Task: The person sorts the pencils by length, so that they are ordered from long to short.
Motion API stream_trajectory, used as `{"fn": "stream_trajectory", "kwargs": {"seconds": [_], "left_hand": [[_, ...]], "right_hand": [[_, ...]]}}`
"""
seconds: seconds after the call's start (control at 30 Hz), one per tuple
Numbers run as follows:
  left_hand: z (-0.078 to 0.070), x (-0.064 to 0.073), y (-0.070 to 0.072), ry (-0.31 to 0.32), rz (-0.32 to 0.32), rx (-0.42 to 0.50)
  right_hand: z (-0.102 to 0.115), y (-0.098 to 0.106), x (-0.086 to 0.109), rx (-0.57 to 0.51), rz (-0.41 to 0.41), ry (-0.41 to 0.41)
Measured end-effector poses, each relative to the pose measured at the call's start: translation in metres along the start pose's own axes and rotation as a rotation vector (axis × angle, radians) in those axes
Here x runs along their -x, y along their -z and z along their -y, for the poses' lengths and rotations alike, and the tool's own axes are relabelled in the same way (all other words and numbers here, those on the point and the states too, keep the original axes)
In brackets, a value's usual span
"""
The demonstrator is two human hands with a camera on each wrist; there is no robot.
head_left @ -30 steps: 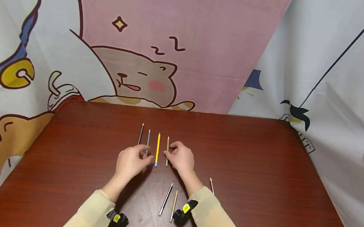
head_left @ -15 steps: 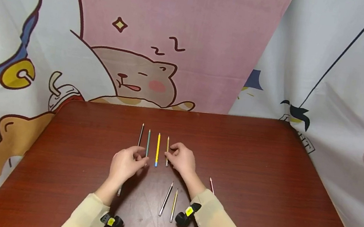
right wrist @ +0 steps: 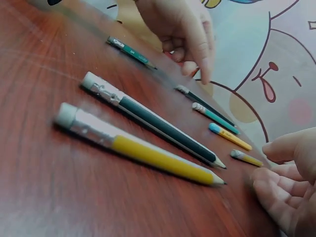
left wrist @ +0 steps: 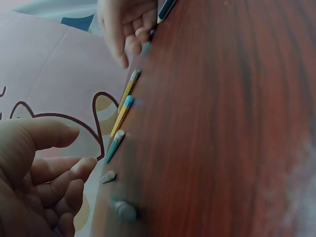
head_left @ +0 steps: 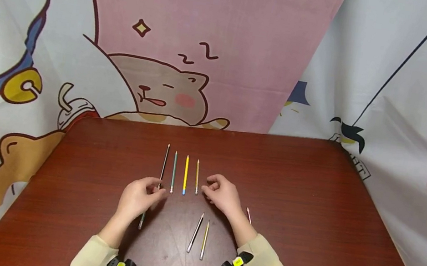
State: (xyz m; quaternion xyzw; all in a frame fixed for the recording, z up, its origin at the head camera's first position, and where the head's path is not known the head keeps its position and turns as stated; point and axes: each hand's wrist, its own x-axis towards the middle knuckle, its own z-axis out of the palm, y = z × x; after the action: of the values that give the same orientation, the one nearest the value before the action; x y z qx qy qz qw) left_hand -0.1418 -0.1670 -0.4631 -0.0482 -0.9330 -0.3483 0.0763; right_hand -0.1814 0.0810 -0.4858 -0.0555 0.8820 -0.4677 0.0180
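Four things in line: a black pencil (head_left: 165,160), a teal pencil (head_left: 174,173), a yellow pencil (head_left: 186,172) with a blue end and a shorter yellow pencil (head_left: 197,179) lie side by side, tips pointing away. My left hand (head_left: 136,199) hovers by the black pencil's eraser end, thumb and fingers apart in the left wrist view. Below it a green pencil (right wrist: 132,53) lies partly hidden in the head view. Right of the row, my right hand (head_left: 224,196) has its fingers loosely bent, holding nothing.
Nearer the front lie a black-and-silver pencil (head_left: 195,233) and a yellow-and-silver pencil (head_left: 204,240). A pinkish pencil (head_left: 249,215) is partly covered by the right forearm. The brown table (head_left: 310,202) meets a printed cloth (head_left: 252,42) at its back edge.
My left hand has moved left and nearer, from beside the yellow pencil past the teal one. My right hand has drawn away rightward from the shorter yellow pencil. The row has stayed in place.
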Motion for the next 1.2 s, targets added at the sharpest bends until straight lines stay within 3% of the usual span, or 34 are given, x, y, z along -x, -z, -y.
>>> {"fn": "stream_trajectory", "kwargs": {"seconds": [0.37, 0.53, 0.7, 0.93, 1.2], "left_hand": [[0.006, 0.012, 0.004, -0.025, 0.012, -0.002], [-0.003, 0.019, -0.001, -0.036, -0.004, 0.020], [-0.014, 0.026, -0.011, -0.094, -0.013, 0.049], [-0.027, 0.034, -0.026, -0.151, 0.018, 0.083], [-0.042, 0.040, -0.039, -0.228, 0.059, 0.061]], "right_hand": [[-0.007, 0.032, 0.026, -0.001, -0.014, 0.072], [-0.014, 0.046, 0.037, 0.024, -0.030, 0.102], [-0.021, 0.060, 0.047, 0.038, -0.036, 0.126], [-0.033, 0.075, 0.061, 0.063, -0.051, 0.175], [-0.047, 0.085, 0.074, 0.141, -0.090, 0.216]]}}
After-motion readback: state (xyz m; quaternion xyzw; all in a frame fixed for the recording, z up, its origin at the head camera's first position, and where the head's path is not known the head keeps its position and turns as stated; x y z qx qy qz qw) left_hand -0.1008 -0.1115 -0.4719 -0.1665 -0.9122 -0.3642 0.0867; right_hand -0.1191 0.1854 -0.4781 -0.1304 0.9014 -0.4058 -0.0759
